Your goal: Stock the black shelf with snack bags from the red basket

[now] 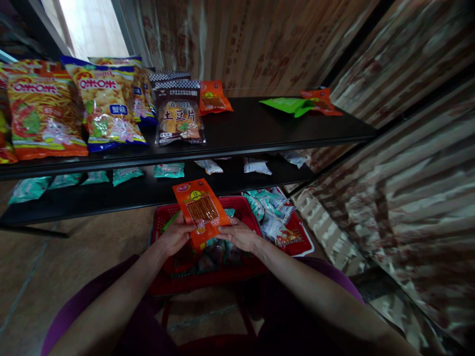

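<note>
An orange snack packet (202, 208) with a clear window is held between both hands above a red basket. My left hand (177, 236) is closed on its lower left edge, and my right hand (239, 234) grips its lower right corner. Below it, the red basket (211, 280) holds several small packets, partly hidden by my hands. On the black upper shelf (245, 126), an orange packet (213, 97) lies behind a dark potato-chip bag (179, 116); a green packet (288, 105) and another orange packet (322, 101) lie further right.
Yellow snack bags (107, 106) stand at the left of the upper shelf. Small teal packets (168, 170) and white packets (257, 166) lie on the lower shelf. A second red basket (299, 242) with packets is at the right, near a corrugated wall (389, 207).
</note>
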Available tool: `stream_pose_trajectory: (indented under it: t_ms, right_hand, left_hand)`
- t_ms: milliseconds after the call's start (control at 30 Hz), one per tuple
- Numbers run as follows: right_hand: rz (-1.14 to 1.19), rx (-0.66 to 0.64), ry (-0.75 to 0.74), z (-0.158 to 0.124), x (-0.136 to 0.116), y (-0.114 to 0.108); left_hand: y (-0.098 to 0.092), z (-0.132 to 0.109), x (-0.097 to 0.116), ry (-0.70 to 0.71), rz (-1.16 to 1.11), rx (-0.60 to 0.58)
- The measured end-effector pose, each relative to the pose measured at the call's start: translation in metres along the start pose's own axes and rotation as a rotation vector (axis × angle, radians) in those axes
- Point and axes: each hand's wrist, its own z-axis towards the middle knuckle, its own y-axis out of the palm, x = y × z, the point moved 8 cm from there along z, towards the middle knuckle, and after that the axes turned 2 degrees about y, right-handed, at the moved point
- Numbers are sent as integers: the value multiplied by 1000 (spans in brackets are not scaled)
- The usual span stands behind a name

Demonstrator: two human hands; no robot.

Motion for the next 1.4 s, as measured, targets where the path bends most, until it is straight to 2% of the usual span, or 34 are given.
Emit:
stream_pose_trajectory:
  t_ms: [367, 567, 733, 967, 1100, 1233, 1400]
  right_hand:
    - [-50, -5, -5, -2, 7, 0]
    - [-102, -33, -18, -4, 1, 7]
    - [-106, -35, -17, -5, -5, 9]
    - [-216, -84, -17, -9, -11, 14]
    - [-254, -102, -40, -11, -17, 14]
    - [-243, -60, -73, -11, -26, 10]
    - [-236, -62, -97, -15, -36, 11]
  left_hand:
    - [5, -5, 5, 22, 87, 72]
    - [0, -6, -4, 16, 175, -18]
    - [-5, -19, -11, -31, 199, -60]
    - [2, -34, -4, 3, 260, -92]
    - [-2, -28, -3, 14, 346, -41]
    - [-4, -16, -2, 53, 439, -16]
    - [0, -8, 4, 99, 555, 49]
